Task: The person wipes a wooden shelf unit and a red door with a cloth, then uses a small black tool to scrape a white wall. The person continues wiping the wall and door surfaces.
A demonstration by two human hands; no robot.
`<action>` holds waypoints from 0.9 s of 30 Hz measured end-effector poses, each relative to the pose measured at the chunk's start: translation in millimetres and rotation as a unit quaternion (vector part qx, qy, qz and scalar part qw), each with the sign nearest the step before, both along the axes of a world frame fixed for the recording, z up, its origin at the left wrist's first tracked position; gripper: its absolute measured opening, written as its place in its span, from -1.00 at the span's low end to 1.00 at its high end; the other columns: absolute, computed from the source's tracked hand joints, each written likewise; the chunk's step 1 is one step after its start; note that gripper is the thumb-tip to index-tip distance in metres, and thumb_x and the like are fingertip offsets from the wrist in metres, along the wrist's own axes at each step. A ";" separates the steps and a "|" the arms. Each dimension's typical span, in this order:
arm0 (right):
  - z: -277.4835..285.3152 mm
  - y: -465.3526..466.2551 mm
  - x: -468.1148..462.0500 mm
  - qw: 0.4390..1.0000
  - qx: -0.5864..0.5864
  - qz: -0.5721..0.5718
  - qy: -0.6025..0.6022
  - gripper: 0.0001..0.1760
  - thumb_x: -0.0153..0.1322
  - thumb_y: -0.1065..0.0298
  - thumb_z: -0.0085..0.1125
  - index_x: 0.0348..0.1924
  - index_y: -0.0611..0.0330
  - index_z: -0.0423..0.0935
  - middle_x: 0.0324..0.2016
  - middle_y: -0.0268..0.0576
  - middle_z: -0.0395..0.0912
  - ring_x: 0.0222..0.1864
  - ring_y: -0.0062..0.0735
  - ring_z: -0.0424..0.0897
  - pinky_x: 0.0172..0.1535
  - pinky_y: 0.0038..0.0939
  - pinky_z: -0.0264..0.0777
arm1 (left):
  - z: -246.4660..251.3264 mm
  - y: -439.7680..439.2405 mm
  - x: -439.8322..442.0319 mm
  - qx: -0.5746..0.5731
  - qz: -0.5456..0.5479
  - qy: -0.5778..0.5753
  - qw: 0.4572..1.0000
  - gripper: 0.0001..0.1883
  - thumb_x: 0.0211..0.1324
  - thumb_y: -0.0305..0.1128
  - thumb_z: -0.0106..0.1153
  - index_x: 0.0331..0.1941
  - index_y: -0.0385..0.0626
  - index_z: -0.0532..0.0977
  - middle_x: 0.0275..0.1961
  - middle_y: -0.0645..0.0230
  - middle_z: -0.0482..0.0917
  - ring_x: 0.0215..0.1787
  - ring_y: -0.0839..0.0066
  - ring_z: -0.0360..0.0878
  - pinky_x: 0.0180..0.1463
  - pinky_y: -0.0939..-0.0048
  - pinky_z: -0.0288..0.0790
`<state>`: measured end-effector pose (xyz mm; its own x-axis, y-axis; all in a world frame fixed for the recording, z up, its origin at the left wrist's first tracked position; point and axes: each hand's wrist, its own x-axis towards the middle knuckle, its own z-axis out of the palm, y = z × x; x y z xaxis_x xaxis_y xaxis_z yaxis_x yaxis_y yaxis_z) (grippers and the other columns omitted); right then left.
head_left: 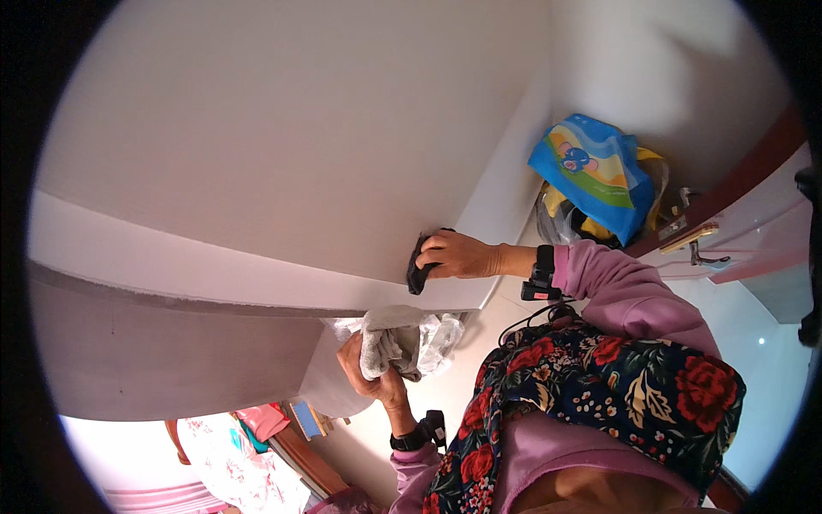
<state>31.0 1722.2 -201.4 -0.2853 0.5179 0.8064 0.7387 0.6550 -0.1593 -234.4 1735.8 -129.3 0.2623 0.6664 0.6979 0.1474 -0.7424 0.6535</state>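
Observation:
My right hand [457, 255] grips a dark, bunched cloth [419, 270] against the large pale flat surface [308, 160], just above its white edge band [212, 247]. Below and to the left, my left hand [372, 372] holds a folded grey towel [388, 327]. Crumpled clear plastic [440, 344] shows behind the towel; whether my hand touches it, I cannot tell. Both wrists wear black straps with small devices. A dark floral apron [597, 379] covers my front over a pink top.
A blue printed bag [597, 173] with yellow items and clear plastic lies in the corner. Right of it is a door with a metal handle [706, 257]. At the lower left are a floral cloth [244, 462], pink fabric [264, 421] and a small blue-topped object [308, 421].

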 end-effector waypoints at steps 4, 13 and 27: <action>-30.2 -10.5 38.7 0.994 -0.070 -0.076 -0.025 -0.87 0.23 0.41 0.14 -0.34 0.05 0.55 -0.14 -0.36 0.47 0.00 -0.26 0.43 0.03 -0.26 0.34 | 1.6 -2.3 6.7 0.019 -0.009 -0.005 1.000 -0.78 0.10 -0.45 0.13 -0.15 -0.25 0.53 -0.11 0.23 0.52 -0.05 0.34 0.47 0.12 0.29 0.33; -21.7 -3.2 191.2 0.810 -0.013 -0.284 0.514 -0.69 0.17 0.68 0.04 -0.27 0.17 0.58 -0.26 -0.08 0.54 -0.11 -0.14 0.50 0.05 -0.25 0.36 | -4.7 1.4 7.9 0.011 -0.025 0.014 1.000 -0.77 0.10 -0.43 0.10 -0.16 -0.27 0.52 -0.13 0.25 0.51 -0.07 0.37 0.45 0.07 0.31 0.34; -7.6 -14.4 -8.7 0.836 -0.279 -0.134 0.453 -0.68 0.23 0.59 0.04 -0.16 0.10 0.40 -0.19 -0.07 0.33 -0.05 -0.08 0.39 0.04 -0.25 0.31 | 4.4 9.9 40.1 0.053 -0.073 0.053 0.995 -0.74 0.11 -0.39 0.09 -0.14 -0.27 0.53 -0.11 0.21 0.53 -0.06 0.34 0.48 0.06 0.30 0.34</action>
